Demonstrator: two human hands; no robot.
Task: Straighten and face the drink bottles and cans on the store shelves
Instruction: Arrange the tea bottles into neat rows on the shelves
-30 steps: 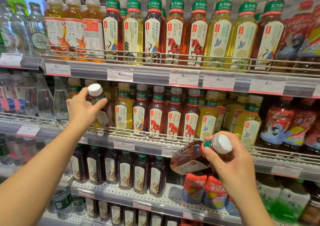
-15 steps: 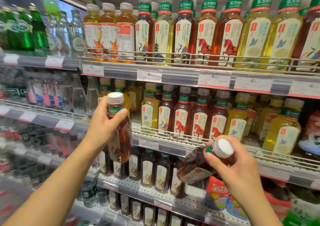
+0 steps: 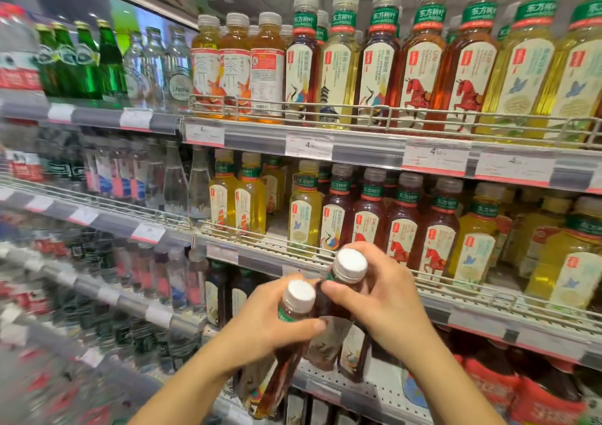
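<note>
I hold two dark tea bottles with white caps side by side in front of the shelves. My left hand (image 3: 270, 330) grips the left tea bottle (image 3: 294, 297) just under its cap; this bottle tilts toward the lower left. My right hand (image 3: 381, 297) grips the neck of the right tea bottle (image 3: 348, 268), which stands nearly upright. The two bottles touch. Both hang in front of the third shelf (image 3: 329, 379), where more dark bottles stand partly hidden behind them.
The middle shelf (image 3: 270, 255) has a gap (image 3: 277, 226) between yellow tea bottles (image 3: 237, 203) and mixed tea bottles (image 3: 368, 219). The top shelf (image 3: 368, 147) carries a full row behind a wire rail. Green and clear glass bottles (image 3: 107, 63) fill the left bay.
My left hand has carried its bottle down from the middle shelf to the right hand's bottle. The right bottle has swung from lying sideways to nearly upright. The view has shifted left.
</note>
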